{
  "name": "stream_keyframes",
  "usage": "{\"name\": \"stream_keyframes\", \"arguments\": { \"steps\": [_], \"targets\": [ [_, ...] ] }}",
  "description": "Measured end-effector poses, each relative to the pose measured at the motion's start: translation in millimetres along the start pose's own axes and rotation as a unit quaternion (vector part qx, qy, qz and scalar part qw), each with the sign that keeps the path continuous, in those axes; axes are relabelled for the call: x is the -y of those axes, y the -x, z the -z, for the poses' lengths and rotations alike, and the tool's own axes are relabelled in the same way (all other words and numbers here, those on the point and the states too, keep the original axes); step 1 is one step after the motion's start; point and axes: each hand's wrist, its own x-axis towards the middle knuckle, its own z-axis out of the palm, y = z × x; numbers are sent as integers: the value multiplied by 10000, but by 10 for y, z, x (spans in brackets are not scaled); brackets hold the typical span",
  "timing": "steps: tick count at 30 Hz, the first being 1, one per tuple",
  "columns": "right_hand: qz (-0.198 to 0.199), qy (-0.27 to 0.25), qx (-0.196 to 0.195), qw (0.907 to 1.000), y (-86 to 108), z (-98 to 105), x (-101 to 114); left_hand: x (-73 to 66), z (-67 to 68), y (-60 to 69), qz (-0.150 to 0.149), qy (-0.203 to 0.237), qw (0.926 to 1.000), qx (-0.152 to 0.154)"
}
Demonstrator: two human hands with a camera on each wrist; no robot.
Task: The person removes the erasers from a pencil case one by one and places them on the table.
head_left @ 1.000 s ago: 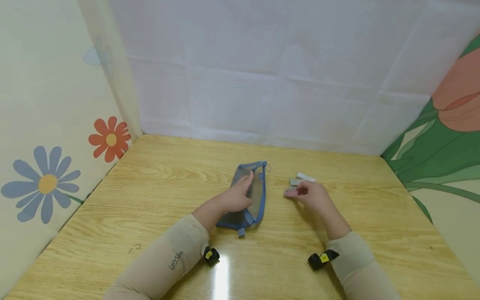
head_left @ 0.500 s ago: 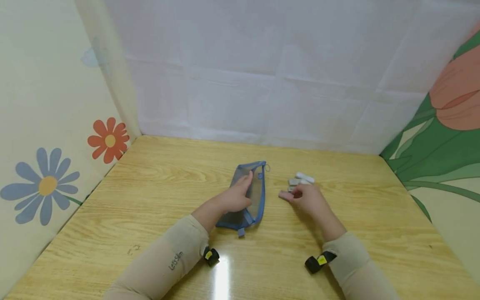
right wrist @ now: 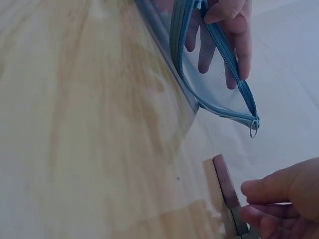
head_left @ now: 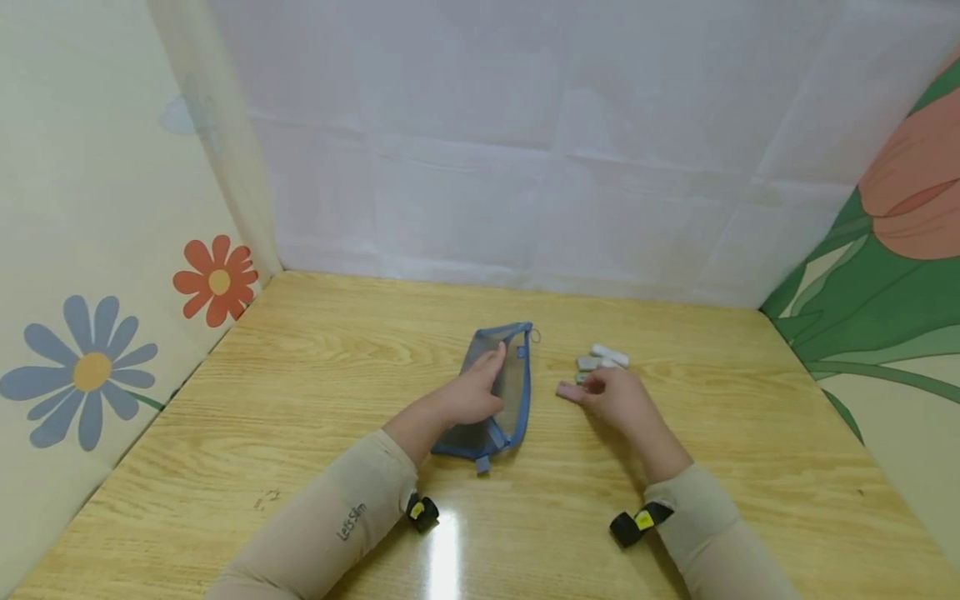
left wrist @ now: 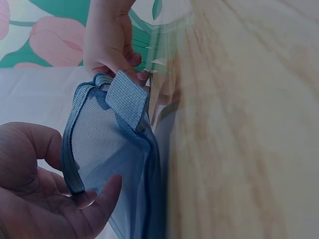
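Observation:
A blue mesh zip pouch (head_left: 517,387) lies on the table, its zipped mouth spread apart and facing right. My left hand (head_left: 468,392) holds the near-left zip edge; in the right wrist view its thumb is over the band and its fingers show through the mesh. My right hand (head_left: 618,400) is over a small pink block (head_left: 570,392) to the right of the pouch. In the right wrist view that pink block (right wrist: 226,181) rests on the table, and light shows between thumb and finger. Whether a fingertip touches the block cannot be told.
Behind the right hand lie a grey block (head_left: 588,363) and a white rounded stick (head_left: 610,354), close together. The wooden table (head_left: 360,333) meets a white cloth (head_left: 465,208) at the back and flower-printed panels on both sides.
My right hand has shifted slightly left and the pink block has moved left along with it. My left hand and the pouch have stayed in place.

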Motion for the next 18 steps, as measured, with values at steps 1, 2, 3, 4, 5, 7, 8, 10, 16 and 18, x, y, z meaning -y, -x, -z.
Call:
{"name": "stream_keyframes", "arguments": {
  "steps": [1,2,3,4,5,7,8,10,16,18],
  "targets": [
    [-37,-30,9,10000,2,12,1,-1,-1,2,-2,4,10000,0],
    [-69,-57,2,10000,4,25,2,-1,-1,4,-3,7,10000,2],
    [-63,-67,-17,10000,5,36,6,-2,-1,4,3,23,10000,5],
    [-35,-95,-45,9999,5,46,8,-5,0,7,8,34,10000,6],
    [-6,-138,-76,9999,5,54,10,-9,1,11,19,45,10000,8],
    [61,-207,-143,9997,4,70,16,-14,3,16,39,54,10000,11],
    [74,-247,-156,9995,5,76,16,-18,3,20,25,60,10000,4],
    [16,-352,-141,9993,6,86,21,-26,6,24,28,51,10000,1],
    [-223,-736,-323,9965,17,126,10,-11,-2,9,-18,-212,9998,39],
    [-180,-850,-554,9947,24,152,-5,3,-12,1,29,-510,9986,113]
  ]
}}
